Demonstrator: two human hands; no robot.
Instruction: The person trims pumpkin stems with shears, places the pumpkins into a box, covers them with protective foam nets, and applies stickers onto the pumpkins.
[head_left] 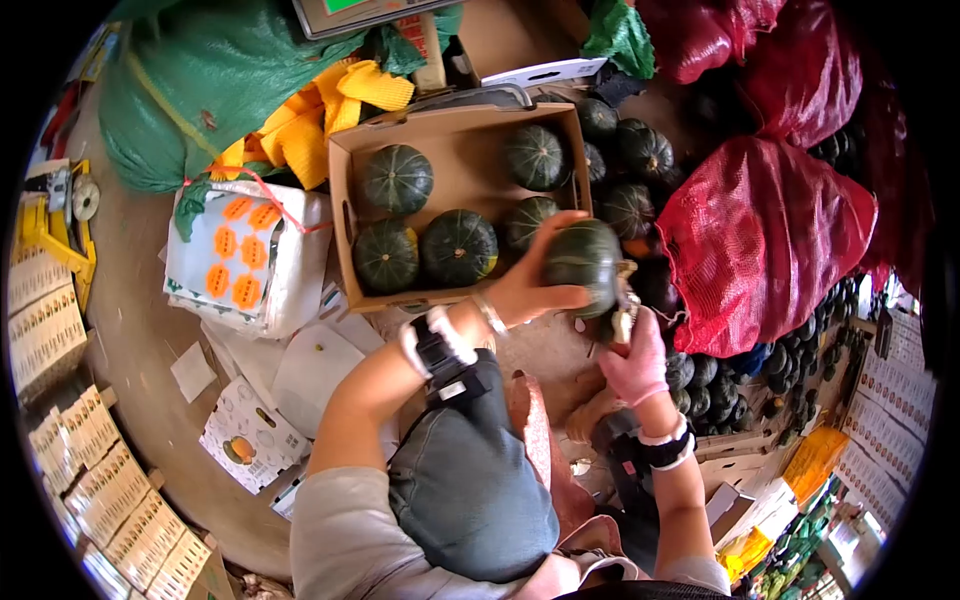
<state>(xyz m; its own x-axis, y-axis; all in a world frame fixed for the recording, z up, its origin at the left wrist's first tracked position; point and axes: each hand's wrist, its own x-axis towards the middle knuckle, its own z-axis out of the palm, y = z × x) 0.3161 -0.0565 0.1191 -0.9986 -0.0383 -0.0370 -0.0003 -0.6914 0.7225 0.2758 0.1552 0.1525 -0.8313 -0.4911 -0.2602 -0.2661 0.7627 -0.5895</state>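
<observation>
A dark green striped squash (582,262) is gripped in my left hand (530,285), its fingers wrapped round the near and left sides, just over the right front corner of a cardboard box (455,200). My right hand (637,365), in a pink glove, is closed on a small metal tool (626,310) whose upper end meets the squash's right side. Inside the box lie several squashes, among them one (397,180) at the back left, one (535,157) at the back right and one (459,247) at the front.
Loose squashes (628,210) and red mesh sacks (770,240) lie on the right. A stack of sheets with orange stickers (235,255) stands left of the box, below a green sack (200,90). Printed cartons (110,450) line the far left.
</observation>
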